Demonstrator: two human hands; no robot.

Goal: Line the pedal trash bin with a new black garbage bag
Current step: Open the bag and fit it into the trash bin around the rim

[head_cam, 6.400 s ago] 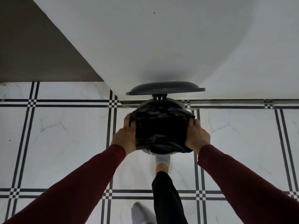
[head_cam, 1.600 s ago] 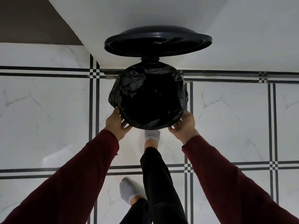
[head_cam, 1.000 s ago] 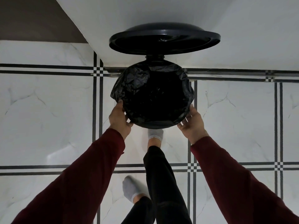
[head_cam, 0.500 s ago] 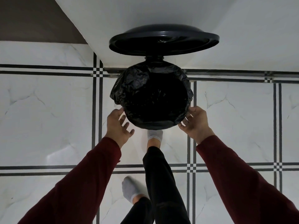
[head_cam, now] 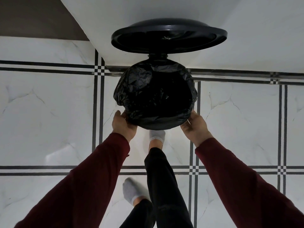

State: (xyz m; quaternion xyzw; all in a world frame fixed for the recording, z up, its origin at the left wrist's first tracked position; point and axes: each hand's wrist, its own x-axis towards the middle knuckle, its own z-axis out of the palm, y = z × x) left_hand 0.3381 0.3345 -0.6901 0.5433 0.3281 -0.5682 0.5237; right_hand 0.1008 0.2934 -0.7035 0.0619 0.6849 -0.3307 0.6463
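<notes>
Nearest the camera, 2 dark red sleeves (head_cam: 92,181) reach forward from the bottom corners, with a leg in black trousers (head_cam: 162,183) between them. A foot in a grey sock (head_cam: 131,193) rests on the tiled floor (head_cam: 41,120) low in the view, and the other socked foot (head_cam: 157,135) is placed further ahead, right at the base of the bin, where its toes pass out of sight under the bag's edge.

The left hand (head_cam: 123,123) cups the lower left edge of the black garbage bag (head_cam: 148,89), fingers curled against the plastic; whether it pinches the film or only presses on it I cannot tell. The right hand (head_cam: 195,126) meets the lower right edge in the same way, its fingertips hidden under the bag's overhang, so its hold cannot be made out either.

The bag is spread over the mouth of the pedal bin and folded down around the rim on all sides, its crinkled skirt covering the bin body completely, with a dark hollow in the middle.

Behind the bag, the round black lid (head_cam: 169,35) stands raised on its hinge (head_cam: 158,55), underside facing the camera. Beyond it rises a plain white wall (head_cam: 246,17), with a darker surface (head_cam: 32,17) at the upper left.
</notes>
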